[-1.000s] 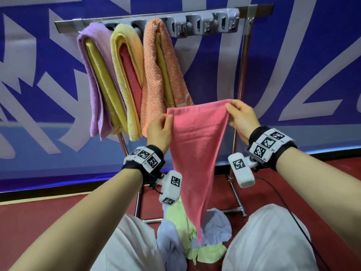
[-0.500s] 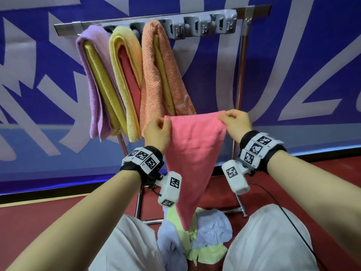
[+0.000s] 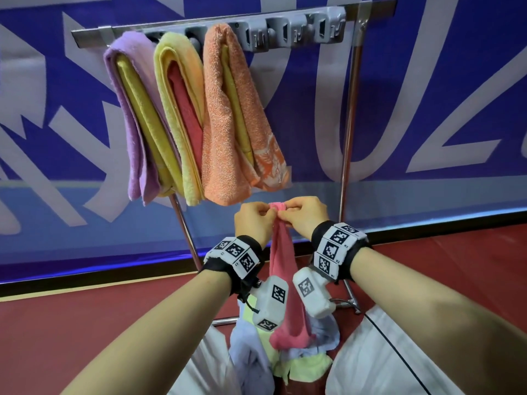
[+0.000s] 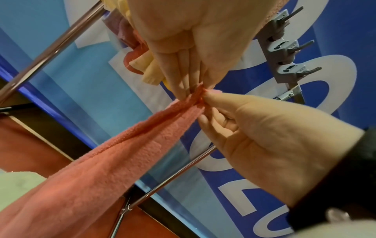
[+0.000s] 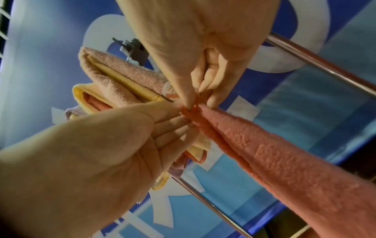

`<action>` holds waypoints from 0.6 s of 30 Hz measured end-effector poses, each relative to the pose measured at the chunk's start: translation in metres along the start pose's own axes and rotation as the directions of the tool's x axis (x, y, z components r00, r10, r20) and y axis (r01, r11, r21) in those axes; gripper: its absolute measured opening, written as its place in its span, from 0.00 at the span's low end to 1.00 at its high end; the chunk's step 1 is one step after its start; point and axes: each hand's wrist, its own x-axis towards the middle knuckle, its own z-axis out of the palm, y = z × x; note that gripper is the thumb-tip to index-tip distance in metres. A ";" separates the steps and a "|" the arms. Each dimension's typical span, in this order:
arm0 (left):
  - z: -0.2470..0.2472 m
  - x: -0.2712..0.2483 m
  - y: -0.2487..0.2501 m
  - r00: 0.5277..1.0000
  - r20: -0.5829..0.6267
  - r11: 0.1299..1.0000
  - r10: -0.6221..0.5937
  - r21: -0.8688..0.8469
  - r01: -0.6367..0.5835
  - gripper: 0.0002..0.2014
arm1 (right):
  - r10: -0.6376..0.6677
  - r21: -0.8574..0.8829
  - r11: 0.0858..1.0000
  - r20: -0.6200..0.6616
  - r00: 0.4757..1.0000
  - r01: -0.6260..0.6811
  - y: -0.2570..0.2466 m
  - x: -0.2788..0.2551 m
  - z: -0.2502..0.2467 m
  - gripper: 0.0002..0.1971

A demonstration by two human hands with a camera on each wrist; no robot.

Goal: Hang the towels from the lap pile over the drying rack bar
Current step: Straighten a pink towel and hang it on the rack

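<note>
Blue banner wall (image 3: 427, 109) behind rack bar (image 3: 370, 8), right part bare. Left hand (image 3: 252, 220) & right hand (image 3: 305, 213) touching, both pinch pink towel (image 3: 285, 280) top below hung towels (image 3: 228, 109); rest hangs to lap pile (image 3: 302, 363).

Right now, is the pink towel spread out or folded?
Folded in half: the left hand and right hand pinch the pink towel's top corners together, so it hangs narrow.

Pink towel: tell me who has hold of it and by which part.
Both hands pinch the pink towel at its bunched top edge: the left hand and the right hand meet there, fingertips together, and the rest hangs down toward the lap.
</note>
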 end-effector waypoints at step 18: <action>-0.020 -0.001 0.000 0.970 0.152 0.978 0.191 0.058 -0.202 0.03 | -0.220 -0.123 0.964 0.130 0.967 0.236 -0.013 0.003 -0.023 0.14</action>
